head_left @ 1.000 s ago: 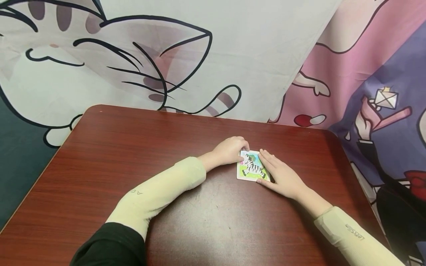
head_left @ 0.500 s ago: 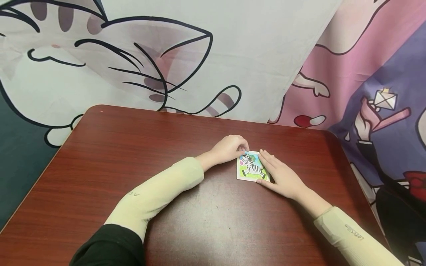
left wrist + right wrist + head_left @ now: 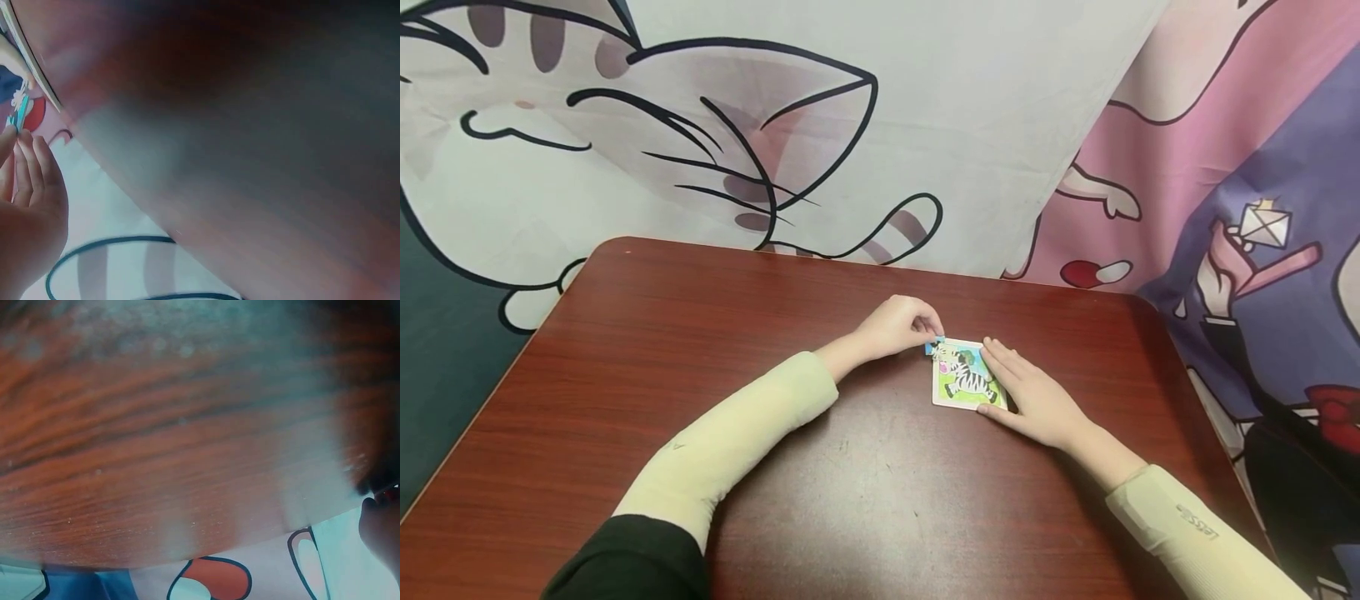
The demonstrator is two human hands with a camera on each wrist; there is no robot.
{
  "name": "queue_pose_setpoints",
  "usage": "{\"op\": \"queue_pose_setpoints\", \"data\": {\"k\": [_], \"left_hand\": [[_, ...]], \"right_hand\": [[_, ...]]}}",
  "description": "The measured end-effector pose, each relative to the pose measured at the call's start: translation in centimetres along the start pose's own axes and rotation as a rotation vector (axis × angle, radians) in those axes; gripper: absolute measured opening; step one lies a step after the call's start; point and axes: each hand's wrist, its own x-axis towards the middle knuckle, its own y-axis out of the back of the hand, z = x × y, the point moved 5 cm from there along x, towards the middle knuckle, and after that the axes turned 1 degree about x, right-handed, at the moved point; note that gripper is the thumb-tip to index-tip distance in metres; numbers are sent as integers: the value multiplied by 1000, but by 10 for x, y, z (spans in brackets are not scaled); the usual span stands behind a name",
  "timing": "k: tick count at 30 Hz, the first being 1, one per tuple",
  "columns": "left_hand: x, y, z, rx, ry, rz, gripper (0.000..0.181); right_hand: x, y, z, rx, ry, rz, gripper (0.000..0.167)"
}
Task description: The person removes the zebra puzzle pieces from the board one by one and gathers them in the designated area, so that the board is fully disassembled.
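Note:
A small square zebra jigsaw puzzle [image 3: 967, 379] with a white border lies on the brown table [image 3: 820, 500]. At its upper left corner my left hand [image 3: 895, 327] pinches a blue-edged puzzle piece [image 3: 934, 344] between thumb and fingertips. That piece sticks out past the border and overlaps it; in the left wrist view the piece [image 3: 22, 112] is seen edge-on at the fingertips. My right hand [image 3: 1037, 396] rests over the puzzle's right side with straight fingers, its thumb at the lower edge. Part of the picture is hidden under it.
Behind the table's far edge hangs a white cloth [image 3: 985, 150] printed with a cartoon cat. To the right hangs a pink and purple printed cloth [image 3: 1247, 167], close to the table's right edge.
My left hand has moved left and slightly away from me, drawing the pinched piece out past the puzzle's upper left corner. The right hand has stayed in place.

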Motion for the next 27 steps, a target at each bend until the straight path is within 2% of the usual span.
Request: {"op": "queue_pose_setpoints", "data": {"k": [8, 16, 21, 27], "left_hand": [[-21, 27, -19, 9, 22, 4, 6], [-45, 54, -41, -22, 77, 4, 7], [-58, 70, -57, -42, 111, -10, 7], [-73, 88, -74, -46, 144, -33, 8]], "right_hand": [[0, 1, -1, 2, -2, -14, 95], [0, 2, 1, -7, 3, -18, 95], [-1, 1, 2, -11, 30, 7, 94], [0, 2, 1, -4, 20, -1, 95]]}}
